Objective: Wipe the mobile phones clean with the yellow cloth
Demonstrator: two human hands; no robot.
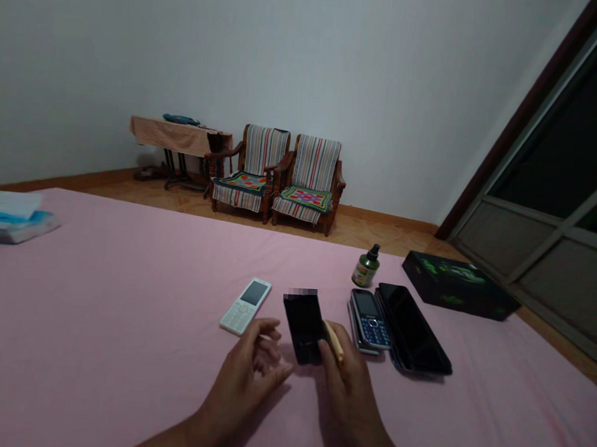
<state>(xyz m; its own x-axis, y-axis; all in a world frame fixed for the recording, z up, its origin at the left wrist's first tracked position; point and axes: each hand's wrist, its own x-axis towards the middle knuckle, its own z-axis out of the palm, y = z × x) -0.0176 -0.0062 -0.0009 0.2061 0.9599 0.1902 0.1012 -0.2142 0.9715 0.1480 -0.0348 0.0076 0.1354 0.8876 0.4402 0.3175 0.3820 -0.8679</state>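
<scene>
My right hand [350,379] grips a dark phone [303,324] by its right side, screen up, above the pink sheet. A yellowish strip [334,342] shows between the same hand's fingers; what it is I cannot make out. My left hand [248,371] is beside the phone with its fingers curved and apart, holding nothing. Just beyond it lies a white keypad phone [247,305]. To the right of my right hand, a dark blue keypad phone [371,319] rests on top of another phone. Against that pile lies a large black phone or tablet [413,329] in a case.
A green spray bottle [365,267] and a black box [458,283] stand at the right rear of the pink sheet [123,321]. A white and blue package [13,218] lies far left. Two wooden chairs [309,167] and a cloth-covered table [168,133] are by the wall.
</scene>
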